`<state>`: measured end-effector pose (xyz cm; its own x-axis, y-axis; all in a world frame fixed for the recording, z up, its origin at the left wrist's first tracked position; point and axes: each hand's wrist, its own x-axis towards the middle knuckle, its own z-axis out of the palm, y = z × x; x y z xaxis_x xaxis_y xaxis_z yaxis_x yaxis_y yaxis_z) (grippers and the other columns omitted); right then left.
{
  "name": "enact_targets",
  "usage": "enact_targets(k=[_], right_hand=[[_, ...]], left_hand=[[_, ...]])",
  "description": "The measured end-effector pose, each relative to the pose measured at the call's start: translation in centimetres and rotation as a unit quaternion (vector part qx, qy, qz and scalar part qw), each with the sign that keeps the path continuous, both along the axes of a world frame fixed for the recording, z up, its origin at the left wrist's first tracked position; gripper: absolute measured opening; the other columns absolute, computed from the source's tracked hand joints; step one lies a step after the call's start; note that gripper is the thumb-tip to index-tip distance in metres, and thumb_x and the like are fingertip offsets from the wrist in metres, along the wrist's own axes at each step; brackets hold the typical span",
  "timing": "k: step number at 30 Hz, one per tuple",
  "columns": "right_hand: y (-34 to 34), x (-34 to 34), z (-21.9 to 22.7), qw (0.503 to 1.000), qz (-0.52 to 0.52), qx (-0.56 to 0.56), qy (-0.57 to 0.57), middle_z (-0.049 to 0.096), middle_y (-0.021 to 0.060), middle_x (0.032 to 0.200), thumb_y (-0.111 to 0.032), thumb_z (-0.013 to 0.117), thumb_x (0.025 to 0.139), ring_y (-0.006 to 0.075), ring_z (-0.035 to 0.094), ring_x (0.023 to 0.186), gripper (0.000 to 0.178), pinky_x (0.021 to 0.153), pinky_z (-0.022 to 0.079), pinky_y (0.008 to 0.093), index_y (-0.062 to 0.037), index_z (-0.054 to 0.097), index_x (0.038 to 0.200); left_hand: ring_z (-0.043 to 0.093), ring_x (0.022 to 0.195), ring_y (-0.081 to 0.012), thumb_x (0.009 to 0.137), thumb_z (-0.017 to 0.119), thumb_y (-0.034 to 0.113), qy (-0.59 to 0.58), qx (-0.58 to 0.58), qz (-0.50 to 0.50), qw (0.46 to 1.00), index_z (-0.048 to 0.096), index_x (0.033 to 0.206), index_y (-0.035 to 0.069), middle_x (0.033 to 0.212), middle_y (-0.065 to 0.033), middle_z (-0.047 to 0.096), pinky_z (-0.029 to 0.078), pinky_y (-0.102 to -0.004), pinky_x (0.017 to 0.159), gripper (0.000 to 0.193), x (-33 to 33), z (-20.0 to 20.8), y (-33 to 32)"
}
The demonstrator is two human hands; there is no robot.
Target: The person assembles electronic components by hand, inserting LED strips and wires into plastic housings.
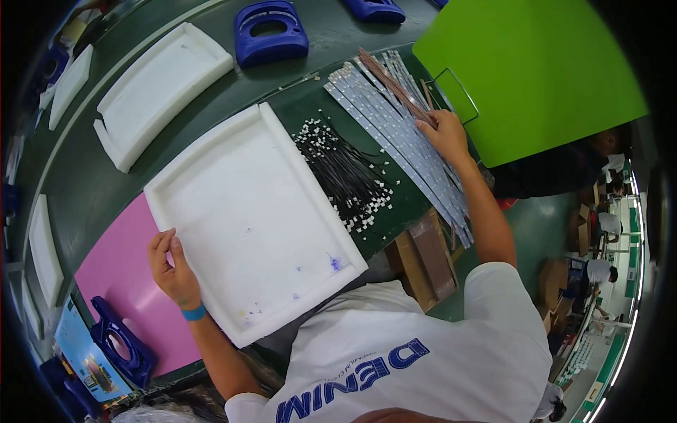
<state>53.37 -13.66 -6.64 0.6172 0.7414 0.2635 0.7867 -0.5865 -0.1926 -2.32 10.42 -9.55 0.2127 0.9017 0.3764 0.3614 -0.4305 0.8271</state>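
Note:
A white foam tray (240,211) with a raised rim lies in front of me, bare inside except for a few blue smudges. At its left rim my left hand (173,271) has curled fingers closed on the edge. My right hand (446,137) reaches over a fan of pale LED strips (395,130). Its thumb and fingers pinch a bundle of thin brown strips (395,83) lying on top of them. Between tray and strips is a pile of short black cables (345,169) with white connectors.
A green board (529,77) with a wire handle stands at the right. Another foam tray (166,88) and blue plastic housings (271,32) lie on the far side. A pink sheet (127,282) and a blue plastic frame (123,342) are at the left. Cardboard boxes (427,264) stand below the table edge.

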Motion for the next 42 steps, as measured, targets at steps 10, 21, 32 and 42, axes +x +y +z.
enact_targets(k=[10, 21, 32, 42], right_hand=[[0.2, -2.8, -2.1, 0.976, 0.084, -0.046, -0.196, 0.068, 0.01, 0.096, -0.012, 0.069, 0.092, 0.0308, 0.068, 0.093, 0.023, 0.076, 0.054, 0.0443, -0.0066, 0.076, 0.113], [-2.1, -6.0, -1.8, 0.966, 0.144, -0.06, -0.204, 0.072, 0.0092, 0.121, -0.01, 0.071, 0.089, 0.0292, 0.065, 0.113, 0.022, 0.092, 0.05, 0.0426, -0.0027, 0.075, 0.109], [-3.1, -3.7, 1.5, 0.994, 0.052, 0.091, -0.03, 0.073, 0.0234, 0.113, -0.017, 0.058, 0.108, 0.0392, 0.07, 0.104, 0.025, 0.092, 0.053, 0.0454, 0.0008, 0.07, 0.121], [-0.5, -14.8, 4.8, 0.964, 0.141, 0.161, 0.159, 0.074, 0.01, 0.111, -0.008, 0.057, 0.11, 0.0127, 0.063, 0.09, 0.029, 0.081, 0.052, 0.0275, 0.0048, 0.068, 0.133]], left_hand=[[0.062, 0.114, -0.0221, 0.104, 0.065, 0.003, -0.014, -0.011, -0.006, 1.0, 0.075, 0.117, -0.004, 0.121, -0.0113, 0.066, 0.05, -0.0325, 0.1, 0.018, 0.1, -0.2, 0.1], [0.063, 0.112, -0.0244, 0.102, 0.066, 0.001, 0.014, 0.007, -0.016, 1.0, 0.075, 0.115, -0.005, 0.119, -0.0129, 0.067, 0.051, -0.0347, 0.099, 0.017, 0.5, 0.6, -0.1], [0.067, 0.109, -0.0357, 0.09, 0.076, -0.002, 0.001, 0.1, -0.01, 0.995, 0.076, 0.111, 0.004, 0.113, -0.0159, 0.071, 0.054, -0.0411, 0.096, 0.022, 0.0, -1.0, 0.4], [0.061, 0.126, -0.0408, 0.091, 0.08, 0.026, 0.406, 0.141, 0.309, 0.849, 0.064, 0.138, 0.0, 0.132, -0.0221, 0.067, 0.048, -0.0489, 0.109, 0.056, -16.1, 4.6, -3.7]])
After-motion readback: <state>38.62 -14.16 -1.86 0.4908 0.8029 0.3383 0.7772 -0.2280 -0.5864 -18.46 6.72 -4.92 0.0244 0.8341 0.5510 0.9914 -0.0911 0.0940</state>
